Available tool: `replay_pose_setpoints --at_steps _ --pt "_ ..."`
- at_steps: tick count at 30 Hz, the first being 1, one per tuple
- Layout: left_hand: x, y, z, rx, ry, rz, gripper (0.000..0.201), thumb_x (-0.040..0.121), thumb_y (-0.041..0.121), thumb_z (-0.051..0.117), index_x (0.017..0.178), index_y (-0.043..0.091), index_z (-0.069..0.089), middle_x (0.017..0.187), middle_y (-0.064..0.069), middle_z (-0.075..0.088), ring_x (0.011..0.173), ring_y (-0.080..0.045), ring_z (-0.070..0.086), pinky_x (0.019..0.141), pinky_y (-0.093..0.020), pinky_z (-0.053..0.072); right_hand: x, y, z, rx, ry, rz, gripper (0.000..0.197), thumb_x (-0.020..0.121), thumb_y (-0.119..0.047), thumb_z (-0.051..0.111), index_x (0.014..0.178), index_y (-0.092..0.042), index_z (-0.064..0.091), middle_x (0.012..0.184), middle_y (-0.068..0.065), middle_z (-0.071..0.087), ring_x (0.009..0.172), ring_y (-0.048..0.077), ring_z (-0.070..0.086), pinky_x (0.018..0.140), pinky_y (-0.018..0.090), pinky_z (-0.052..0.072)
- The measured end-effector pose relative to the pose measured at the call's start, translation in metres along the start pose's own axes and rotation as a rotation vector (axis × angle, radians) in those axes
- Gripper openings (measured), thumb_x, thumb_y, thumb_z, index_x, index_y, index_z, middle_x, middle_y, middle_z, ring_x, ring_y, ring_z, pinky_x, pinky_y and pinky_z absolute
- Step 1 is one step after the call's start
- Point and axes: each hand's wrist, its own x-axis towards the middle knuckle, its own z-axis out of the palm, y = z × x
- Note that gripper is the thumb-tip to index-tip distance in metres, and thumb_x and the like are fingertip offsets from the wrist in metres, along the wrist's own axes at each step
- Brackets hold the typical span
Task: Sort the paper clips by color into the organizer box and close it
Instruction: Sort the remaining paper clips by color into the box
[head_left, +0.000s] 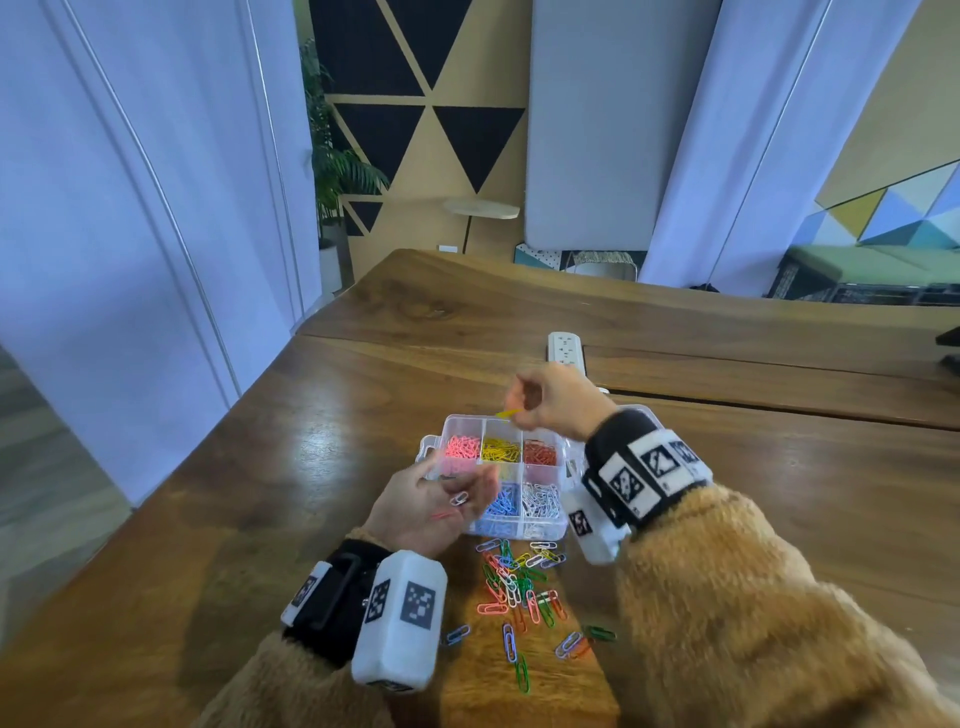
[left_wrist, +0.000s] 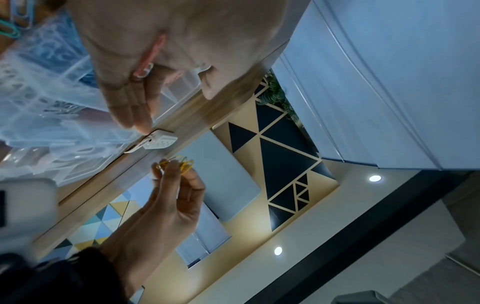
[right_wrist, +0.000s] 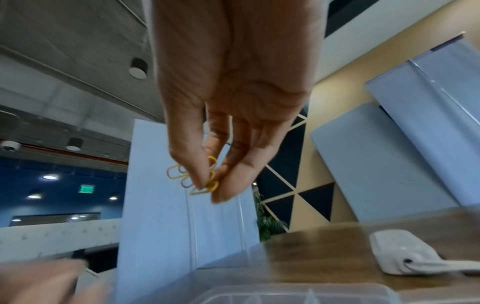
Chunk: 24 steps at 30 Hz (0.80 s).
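Wooden table (head_left: 322, 467) under me, pale curtains and triangle-patterned wall behind; the organizer box (head_left: 558, 527) is my landmark, standing open near the middle of the table. Its compartments already hold sorted heaps: pink, yellow and red along the far row, blue and white in the near row (one near compartment is hidden behind my left hand). I judge the sorting well along but not finished: a loose pile of mixed clips (head_left: 519, 587) lies on the table just on the near side of the box, with strays further toward me, and the box is not yet closed.

My right hand (head_left: 556, 400) hovers over the box's far row, fingertips pinching a small bunch of yellow clips (right_wrist: 192, 178) above the yellow compartment, ready to drop, I reckon. My left hand (head_left: 436, 506) lies palm up at the box's near left corner, fingers relaxed, carrying a white clip (head_left: 459, 498) and a pink clip (left_wrist: 149, 59). A white power strip (head_left: 566, 349) sits beyond the box.
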Motion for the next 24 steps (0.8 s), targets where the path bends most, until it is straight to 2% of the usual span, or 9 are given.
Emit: replay_pose_setpoints --at_steps 2,5,7,10,14,17,20,22,24 --pt "-0.002 0.005 -0.001 0.044 0.006 0.041 0.065 0.102 0.038 0.033 0.093 -0.019 0.063 0.089 -0.026 0.064 0.081 -0.030 0.062 0.068 -0.037 0.058 0.019 0.011 -0.001 0.011 -0.056 0.105 0.031 0.071 0.008 0.066 0.061 -0.019 0.055 0.064 0.001 0.061 0.050 0.008 0.059 0.057 0.020 0.050" --pt "-0.005 0.006 0.000 0.103 -0.009 0.072 0.066 0.101 0.042 0.027 0.101 -0.013 0.064 0.104 -0.025 0.067 0.085 -0.030 0.068 0.072 -0.036 0.058 0.042 0.020 0.010 0.007 -0.152 0.226 0.026 0.078 0.008 0.064 0.064 -0.013 0.056 0.065 0.006 0.064 0.046 0.007 0.061 0.054 0.019 0.052" --pt "-0.004 0.006 0.000 0.124 -0.023 0.073 0.074 0.101 0.047 0.021 0.100 -0.009 0.069 0.114 -0.024 0.066 0.091 -0.030 0.069 0.080 -0.037 0.055 0.051 0.021 0.019 -0.030 -0.201 0.267 0.022 0.079 0.006 0.064 0.065 -0.011 0.058 0.078 0.015 0.069 0.054 0.013 0.065 0.063 0.025 0.057" --pt "-0.001 0.007 -0.004 0.130 -0.033 0.073 0.079 0.100 0.051 0.014 0.106 -0.008 0.066 0.120 -0.024 0.063 0.100 -0.031 0.067 0.087 -0.039 0.049 0.055 0.020 0.028 -0.112 -0.244 0.303 0.012 0.078 0.007 0.064 0.073 -0.003 0.066 0.095 0.019 0.070 0.084 0.025 0.069 0.082 0.036 0.056" --pt "0.001 0.011 -0.008 0.144 -0.047 0.086 0.083 0.098 0.055 0.011 0.112 -0.009 0.063 0.120 -0.024 0.063 0.098 -0.032 0.068 0.085 -0.040 0.051 0.054 0.024 0.032 -0.083 -0.283 0.317 0.016 0.079 0.010 0.061 0.094 0.005 0.068 0.099 0.021 0.069 0.088 0.027 0.068 0.081 0.036 0.056" --pt "0.004 0.015 -0.010 0.122 -0.051 0.106 0.086 0.096 0.060 0.010 0.120 -0.010 0.054 0.121 -0.025 0.061 0.097 -0.034 0.068 0.084 -0.042 0.052 0.049 0.023 0.024 -0.073 -0.231 0.265 0.017 0.083 0.009 0.057 0.093 0.002 0.069 0.096 0.017 0.070 0.087 0.025 0.068 0.081 0.034 0.056" --pt "0.007 0.018 -0.009 0.082 -0.083 0.115 0.090 0.093 0.066 0.010 0.129 -0.009 0.045 0.132 -0.024 0.053 0.114 -0.035 0.057 0.091 -0.042 0.050 0.036 0.015 0.016 0.030 -0.090 0.150 0.025 0.082 0.014 0.048 0.082 0.000 0.068 0.083 0.017 0.069 0.070 0.020 0.064 0.070 0.020 0.054" --pt "0.007 0.018 -0.005 0.073 -0.100 0.113 0.092 0.092 0.068 0.011 0.132 -0.010 0.041 0.137 -0.025 0.048 0.128 -0.033 0.045 0.098 -0.044 0.044 0.021 0.005 0.014 0.073 -0.021 0.019 0.029 0.083 0.012 0.048 0.075 -0.009 0.066 0.074 0.008 0.067 0.062 0.011 0.061 0.064 0.010 0.050" --pt "0.007 0.014 0.002 0.066 -0.127 0.103 0.093 0.091 0.068 0.012 0.131 -0.012 0.039 0.137 -0.027 0.047 0.133 -0.035 0.038 0.100 -0.044 0.036 0.004 -0.007 0.014 0.014 -0.022 -0.147 0.023 0.084 0.005 0.053 0.080 -0.013 0.068 0.075 -0.002 0.065 0.062 -0.002 0.056 0.064 0.003 0.044"
